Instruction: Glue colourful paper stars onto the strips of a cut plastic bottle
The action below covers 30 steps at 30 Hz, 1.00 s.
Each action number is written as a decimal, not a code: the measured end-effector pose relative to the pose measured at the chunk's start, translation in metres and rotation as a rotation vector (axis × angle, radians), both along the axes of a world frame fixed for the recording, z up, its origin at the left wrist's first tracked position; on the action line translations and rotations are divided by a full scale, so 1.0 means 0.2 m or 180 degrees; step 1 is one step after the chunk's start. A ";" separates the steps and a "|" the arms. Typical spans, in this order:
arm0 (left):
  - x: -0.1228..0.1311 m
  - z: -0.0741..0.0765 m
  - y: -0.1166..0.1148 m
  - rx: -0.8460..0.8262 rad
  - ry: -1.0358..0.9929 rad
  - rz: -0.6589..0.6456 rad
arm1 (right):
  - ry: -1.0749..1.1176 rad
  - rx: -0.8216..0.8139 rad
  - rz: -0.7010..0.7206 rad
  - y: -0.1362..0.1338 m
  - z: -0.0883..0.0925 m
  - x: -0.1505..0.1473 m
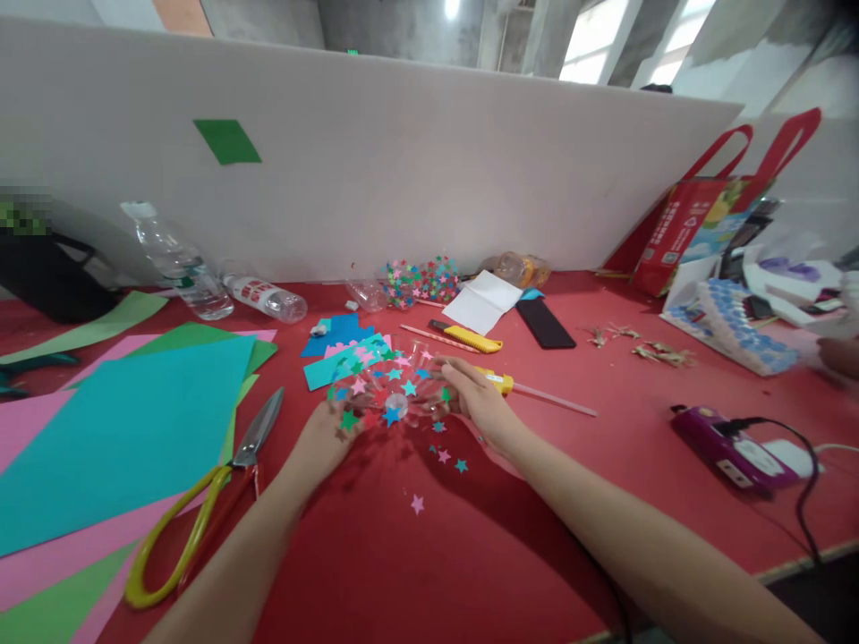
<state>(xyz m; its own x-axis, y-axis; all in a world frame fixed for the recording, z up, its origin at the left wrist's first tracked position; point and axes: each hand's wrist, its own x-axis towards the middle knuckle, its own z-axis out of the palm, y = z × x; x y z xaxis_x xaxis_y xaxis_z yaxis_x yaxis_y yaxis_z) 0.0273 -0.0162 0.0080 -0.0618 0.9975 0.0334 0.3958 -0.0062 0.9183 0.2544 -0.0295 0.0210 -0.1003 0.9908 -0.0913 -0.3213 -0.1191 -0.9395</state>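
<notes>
My left hand (334,427) and my right hand (478,392) hold a clear plastic piece (397,407) from both sides, low over the red table. Its curved strips look like a cut-open bottle and carry paper stars in pink, blue, teal and green. The fingertips of the left hand are partly hidden behind it. Right-hand fingers curl around its right edge. Several loose stars (444,456) lie just in front. Behind the right hand sits a yellow tool (500,380) with a translucent stick (556,400) coming out of it, partly hidden by the hand.
Scissors (251,438) and coloured paper sheets (134,438) lie left. Behind are plastic bottles (265,298), two star-covered pieces (420,282), a yellow utility knife (473,337) and a black phone (545,322). A purple power strip (731,452) and another person's hand (840,356) are right.
</notes>
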 end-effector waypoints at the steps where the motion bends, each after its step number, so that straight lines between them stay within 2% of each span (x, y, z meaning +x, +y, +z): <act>1: -0.01 0.02 0.01 -0.0006 -0.0036 -0.0010 | -0.0039 0.0003 -0.0006 0.00 0.00 0.00; 5: -0.02 0.06 0.05 0.0016 -0.0334 0.0055 | -0.0180 0.0037 -0.0025 0.00 0.02 0.01; 14: 0.01 0.10 0.05 0.0059 -0.0692 0.0397 | -0.0551 0.0264 -0.0006 -0.02 0.02 0.03; 19: -0.02 0.15 0.05 0.0195 -0.0669 0.0737 | -0.0987 0.0535 -0.0222 0.01 0.01 0.12; 21: -0.03 0.19 0.04 0.0333 -0.0616 0.0932 | -0.1359 0.0746 -0.0394 0.04 0.03 0.18; 24: -0.03 0.28 -0.01 0.0646 -0.0527 0.1163 | -0.2854 0.1331 -0.0402 0.04 0.08 0.26; 26: -0.03 0.34 -0.07 0.0816 -0.0497 0.1127 | -0.3396 0.1544 -0.0179 0.02 0.11 0.29; 28: -0.03 0.39 -0.14 0.0889 -0.0489 0.0957 | -0.3631 0.1690 0.0073 -0.01 0.13 0.28; 29: -0.03 0.40 -0.19 0.0861 -0.0461 0.0816 | -0.3763 0.1783 0.0186 -0.04 0.12 0.27; 30: -0.03 0.41 -0.23 0.0703 -0.0283 0.0380 | -0.3904 0.1886 0.0295 -0.06 0.11 0.26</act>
